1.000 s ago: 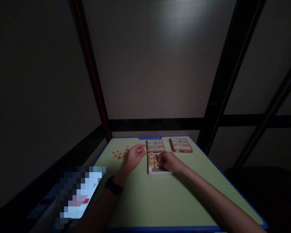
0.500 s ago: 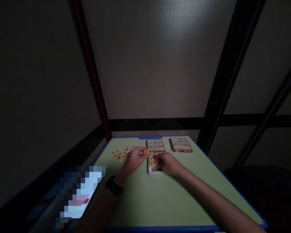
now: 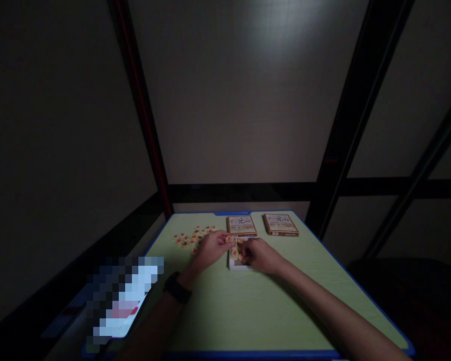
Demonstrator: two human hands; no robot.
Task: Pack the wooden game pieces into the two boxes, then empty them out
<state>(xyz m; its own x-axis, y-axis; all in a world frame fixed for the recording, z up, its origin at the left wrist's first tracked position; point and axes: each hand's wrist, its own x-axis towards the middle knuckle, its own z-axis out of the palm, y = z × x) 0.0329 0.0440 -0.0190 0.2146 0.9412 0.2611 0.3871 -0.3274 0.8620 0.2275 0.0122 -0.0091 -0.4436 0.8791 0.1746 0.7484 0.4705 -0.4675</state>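
- Left hand (image 3: pixel 210 248): pinching a round piece (image 3: pixel 229 239) at the white tray's (image 3: pixel 240 267) rear-left.
- My right hand (image 3: pixel 263 255): right of that piece, fingers by tray pieces (image 3: pixel 235 253); can't tell if pinching.

The white box (image 3: pixel 240 267) is open and lies flat on the worktop (image 3: pixel 225 311). Inside, at its left side, are round pale discs (image 3: pixel 235 253) with red marks. One similar held disc (image 3: pixel 229 239) is between the left hand's (image 3: pixel 210 248) fingers, above the box's far left corner. Loose discs (image 3: pixel 186 240), marked red or dark, lie in a scattered group on the left.
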